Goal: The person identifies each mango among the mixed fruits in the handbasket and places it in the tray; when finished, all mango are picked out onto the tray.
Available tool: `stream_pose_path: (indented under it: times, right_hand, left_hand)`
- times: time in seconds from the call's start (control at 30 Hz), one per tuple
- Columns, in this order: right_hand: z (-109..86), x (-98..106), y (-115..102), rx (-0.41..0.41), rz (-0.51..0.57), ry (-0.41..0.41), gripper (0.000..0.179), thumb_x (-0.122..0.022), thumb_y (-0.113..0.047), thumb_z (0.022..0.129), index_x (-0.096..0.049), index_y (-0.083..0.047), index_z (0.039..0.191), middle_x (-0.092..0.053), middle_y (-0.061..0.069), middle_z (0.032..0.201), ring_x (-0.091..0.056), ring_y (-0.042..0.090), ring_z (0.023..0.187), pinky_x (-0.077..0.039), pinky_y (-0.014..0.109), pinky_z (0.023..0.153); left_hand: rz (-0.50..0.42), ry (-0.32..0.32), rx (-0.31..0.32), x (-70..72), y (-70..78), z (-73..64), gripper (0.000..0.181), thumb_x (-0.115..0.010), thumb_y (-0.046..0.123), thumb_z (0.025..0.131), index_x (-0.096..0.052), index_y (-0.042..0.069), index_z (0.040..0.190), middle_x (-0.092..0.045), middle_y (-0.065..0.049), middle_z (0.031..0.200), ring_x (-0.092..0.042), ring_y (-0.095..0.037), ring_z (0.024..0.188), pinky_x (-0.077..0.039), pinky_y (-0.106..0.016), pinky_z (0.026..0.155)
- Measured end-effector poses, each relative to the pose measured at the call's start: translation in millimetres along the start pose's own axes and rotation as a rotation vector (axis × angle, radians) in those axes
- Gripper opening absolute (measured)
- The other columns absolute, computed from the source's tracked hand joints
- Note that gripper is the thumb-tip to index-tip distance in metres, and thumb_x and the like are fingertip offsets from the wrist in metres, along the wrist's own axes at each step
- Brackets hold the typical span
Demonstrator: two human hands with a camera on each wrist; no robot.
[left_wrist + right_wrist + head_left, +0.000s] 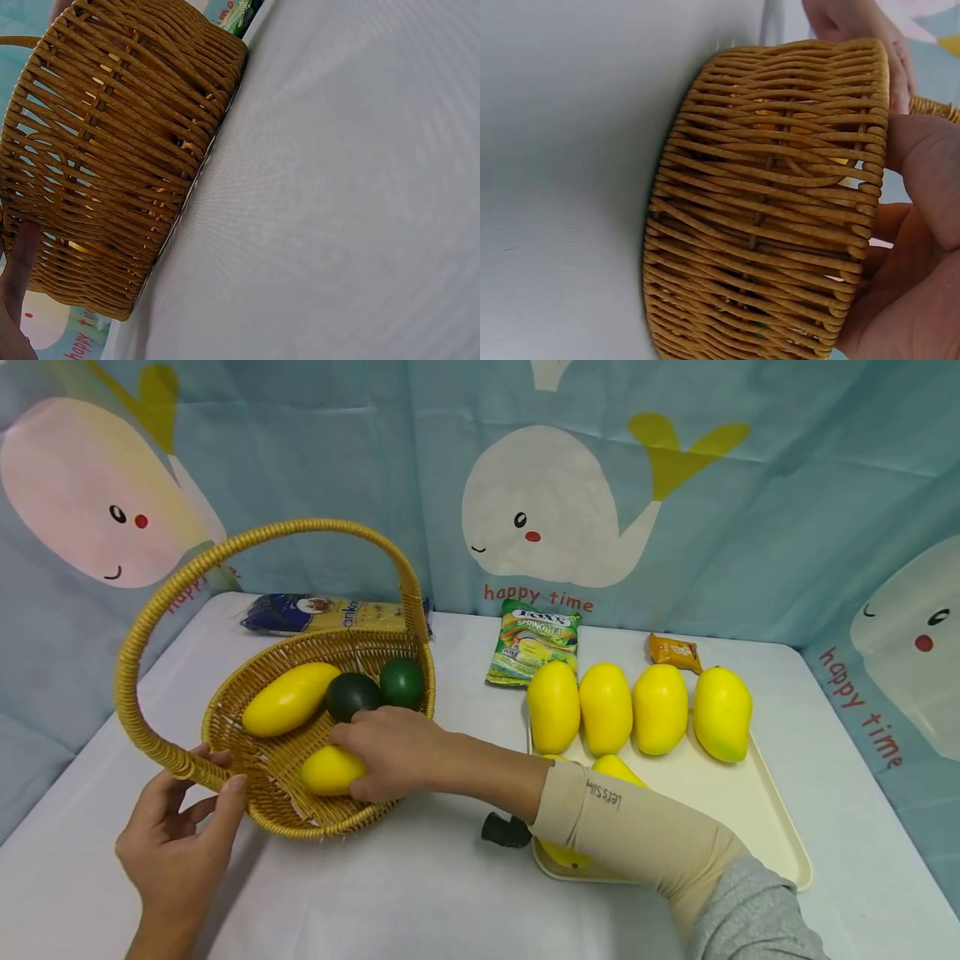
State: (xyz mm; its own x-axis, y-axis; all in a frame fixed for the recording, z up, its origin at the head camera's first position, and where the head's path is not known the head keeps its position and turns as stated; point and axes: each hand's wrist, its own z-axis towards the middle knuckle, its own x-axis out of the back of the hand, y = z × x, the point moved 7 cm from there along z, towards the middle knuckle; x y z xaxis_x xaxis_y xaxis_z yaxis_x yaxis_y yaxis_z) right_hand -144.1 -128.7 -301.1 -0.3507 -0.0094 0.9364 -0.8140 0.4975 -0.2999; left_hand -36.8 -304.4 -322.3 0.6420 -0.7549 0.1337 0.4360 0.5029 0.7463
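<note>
A wicker basket (292, 832) with a tall arched handle stands on the left of the table. My left hand (180, 839) grips its near left rim at the foot of the handle; a finger lies along the weave in the left wrist view. My right hand (401, 752) reaches over the basket's right rim and holds a yellow mango (327, 772) low inside it. Behind that lie another yellow mango (291, 700), a dark, nearly black round fruit (352, 696) and a dark green round one (402, 682). In the right wrist view, the basket's woven side (757, 210) partly hides the fruit.
On the right, a cream tray (750, 814) bears several yellow mangoes (606, 710), some hidden under my right forearm. Farther back are a green candy bag (534, 645), a small orange packet (674, 652) and a blue-and-yellow package (322, 615). A printed curtain (420, 485) hangs behind.
</note>
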Motion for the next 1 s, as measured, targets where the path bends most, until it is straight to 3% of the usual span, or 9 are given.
stream_pose_path:
  times: [0.3, 0.57, 0.83, 1.0]
  right_hand:
    - [-3.8, 2.1, 5.7, 0.026, 0.128, 0.060, 0.055, -0.068, -0.034, 0.092, -0.054, -0.014, 0.141, -0.056, -0.006, 0.112, -0.051, 0.008, 0.090, -0.045, 0.017, 0.069]
    - [-14.6, 13.6, 12.4, 0.057, 0.385, 0.184, 0.052, -0.063, -0.037, 0.095, -0.057, -0.010, 0.139, -0.059, -0.007, 0.119, -0.052, 0.005, 0.091, -0.047, 0.014, 0.070]
    - [-26.0, 17.4, 22.6, 0.050, 0.650, 0.186, 0.048, -0.065, -0.033, 0.096, -0.056, -0.013, 0.139, -0.060, -0.008, 0.116, -0.055, 0.007, 0.095, -0.051, 0.016, 0.078]
    - [-31.6, 23.6, 26.2, 0.075, 0.799, 0.242, 0.048, -0.067, -0.025, 0.095, -0.055, -0.008, 0.138, -0.061, -0.004, 0.115, -0.057, 0.008, 0.097, -0.054, 0.020, 0.083]
  left_hand:
    - [0.018, -0.002, 0.007, -0.4, 1.5, 0.7, 0.043, -0.070, -0.015, 0.080, -0.060, -0.018, 0.121, -0.068, -0.005, 0.111, -0.065, -0.013, 0.100, -0.053, -0.009, 0.077]
    - [0.018, -0.005, 0.006, 0.4, -0.3, -0.1, 0.043, -0.069, -0.016, 0.079, -0.060, -0.018, 0.121, -0.068, -0.004, 0.111, -0.065, -0.013, 0.099, -0.053, -0.010, 0.078]
    - [0.029, 0.001, 0.020, 0.9, -1.1, -0.8, 0.044, -0.070, -0.017, 0.079, -0.060, -0.018, 0.121, -0.068, -0.004, 0.111, -0.065, -0.012, 0.099, -0.053, -0.009, 0.078]
    - [0.032, 0.003, 0.023, 0.7, -0.4, -1.1, 0.044, -0.070, -0.016, 0.079, -0.061, -0.017, 0.122, -0.068, -0.003, 0.111, -0.065, -0.012, 0.099, -0.053, -0.009, 0.078]
